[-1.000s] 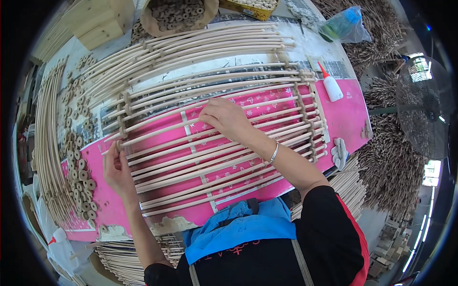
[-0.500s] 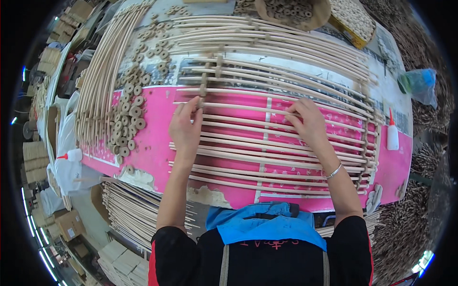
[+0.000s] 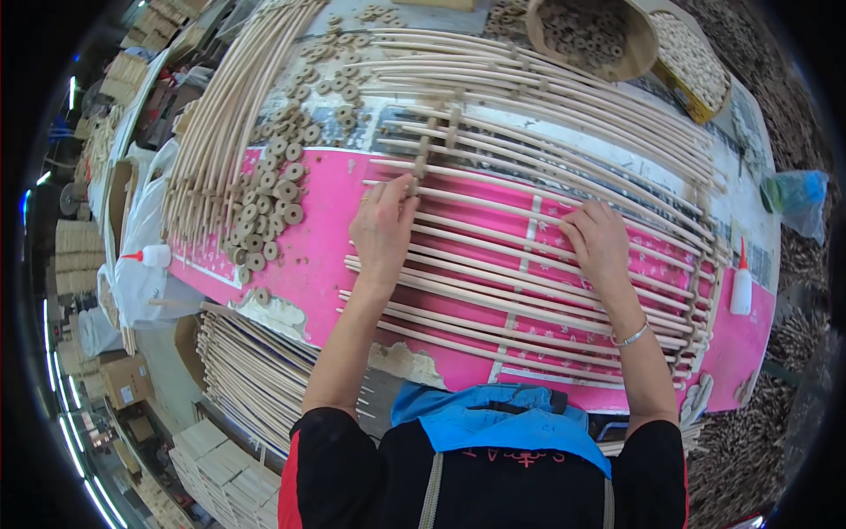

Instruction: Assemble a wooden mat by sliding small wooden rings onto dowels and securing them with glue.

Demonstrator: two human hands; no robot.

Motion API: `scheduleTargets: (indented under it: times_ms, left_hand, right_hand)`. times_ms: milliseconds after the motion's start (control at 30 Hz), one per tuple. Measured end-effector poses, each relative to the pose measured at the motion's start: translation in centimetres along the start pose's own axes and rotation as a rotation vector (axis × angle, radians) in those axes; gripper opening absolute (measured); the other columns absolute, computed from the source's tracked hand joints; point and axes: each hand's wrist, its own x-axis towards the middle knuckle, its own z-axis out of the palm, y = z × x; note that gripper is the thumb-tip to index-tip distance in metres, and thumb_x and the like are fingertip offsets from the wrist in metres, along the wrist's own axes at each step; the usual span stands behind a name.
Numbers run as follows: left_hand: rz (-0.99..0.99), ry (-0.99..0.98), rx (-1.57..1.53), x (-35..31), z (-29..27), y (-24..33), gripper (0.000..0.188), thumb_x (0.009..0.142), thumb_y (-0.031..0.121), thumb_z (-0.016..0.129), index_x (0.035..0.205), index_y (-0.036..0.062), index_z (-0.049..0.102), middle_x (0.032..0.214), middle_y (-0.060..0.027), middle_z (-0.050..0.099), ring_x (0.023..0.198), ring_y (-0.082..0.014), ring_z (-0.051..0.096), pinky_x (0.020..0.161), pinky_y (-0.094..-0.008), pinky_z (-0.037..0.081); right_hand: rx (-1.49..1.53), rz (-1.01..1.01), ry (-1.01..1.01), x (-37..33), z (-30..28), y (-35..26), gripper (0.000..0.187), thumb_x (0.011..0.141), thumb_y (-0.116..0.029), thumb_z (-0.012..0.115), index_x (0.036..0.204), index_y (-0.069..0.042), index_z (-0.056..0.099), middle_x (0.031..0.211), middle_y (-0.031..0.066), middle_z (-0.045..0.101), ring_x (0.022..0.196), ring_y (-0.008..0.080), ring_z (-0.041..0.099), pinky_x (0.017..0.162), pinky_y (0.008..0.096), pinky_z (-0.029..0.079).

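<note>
Thin pale wooden rods (image 3: 480, 201) lie side by side across the pink-topped table, with small wooden rings (image 3: 420, 165) on their left ends. My left hand (image 3: 382, 231) is closed at one rod's left end, thumb and forefinger pinching a ring there; the fingers partly hide it. Further right along what looks like the same rod, my right hand (image 3: 603, 245) pinches it between thumb and fingertips. Nearer my body, more rods pass beneath both wrists. At the right, the rods run through a row of rings beside a wooden strip (image 3: 714, 309).
Loose wooden rings (image 3: 264, 207) are heaped left of my left hand, beside a stack of rods (image 3: 220, 115). A white glue bottle (image 3: 741, 289) with a red tip stands at the right. At the back are a bowl of rings (image 3: 533, 31) and a yellow box of pale pieces (image 3: 701, 110).
The whole view has shifted and tilted slightly, so the table appears further right. Both hands stay at about the same places on the rod.
</note>
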Motion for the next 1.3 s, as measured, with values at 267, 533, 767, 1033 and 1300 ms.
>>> scheduleTargets:
  times_ms: [267,533,767,1033,1300]
  left_hand:
    - [-0.106,0.084,-0.020,7.8,-0.9,-10.4,0.034,0.095,0.011,0.069,0.130,0.0082,0.070,0.113,-0.0130,0.072,0.104,-0.0322,0.069,0.089,-0.0443,0.054]
    - [0.138,-0.109,0.129,15.7,2.5,-15.9,0.047,0.085,0.000,0.066,0.127,0.0181,0.072,0.120,-0.0107,0.071,0.112,-0.0360,0.068,0.094,-0.0473,0.054]
    - [0.013,0.053,0.081,15.8,1.3,-17.1,0.029,0.088,0.020,0.078,0.115,0.0111,0.073,0.106,-0.0122,0.072,0.098,-0.0332,0.070,0.087,-0.0449,0.055]
    - [-0.651,-0.158,-0.991,8.8,-4.6,-12.9,0.026,0.103,0.029,0.071,0.117,0.0067,0.073,0.098,0.0019,0.072,0.085,-0.0052,0.066,0.074,-0.0211,0.051]
    - [-0.679,-0.234,-1.140,2.6,-5.2,-10.7,0.030,0.106,0.021,0.064,0.130,0.0037,0.067,0.116,-0.0067,0.074,0.105,-0.0186,0.074,0.087,-0.0306,0.058]
  right_hand:
    - [0.107,0.072,0.113,-1.7,-2.3,-1.4,0.016,0.089,-0.018,0.078,0.100,-0.008,0.074,0.097,0.0067,0.066,0.095,0.0278,0.063,0.081,0.0409,0.046]
    - [0.293,0.069,-0.082,-3.3,-3.3,-2.6,0.017,0.084,-0.011,0.079,0.099,-0.005,0.075,0.098,0.0096,0.067,0.096,0.0302,0.064,0.084,0.0426,0.050]
    - [0.232,0.080,-0.046,-2.7,-2.9,-3.0,0.017,0.085,-0.011,0.079,0.100,-0.006,0.075,0.095,0.0086,0.066,0.095,0.0297,0.062,0.084,0.0423,0.049]
    - [0.208,0.095,-0.073,-3.1,-1.5,-1.7,0.015,0.088,-0.012,0.077,0.102,-0.006,0.073,0.094,0.0086,0.066,0.092,0.0294,0.063,0.082,0.0423,0.049]
    - [0.489,0.284,-0.069,-3.1,-2.7,-2.5,0.009,0.095,-0.006,0.072,0.102,-0.001,0.069,0.093,0.0100,0.066,0.084,0.0244,0.067,0.072,0.0342,0.053]
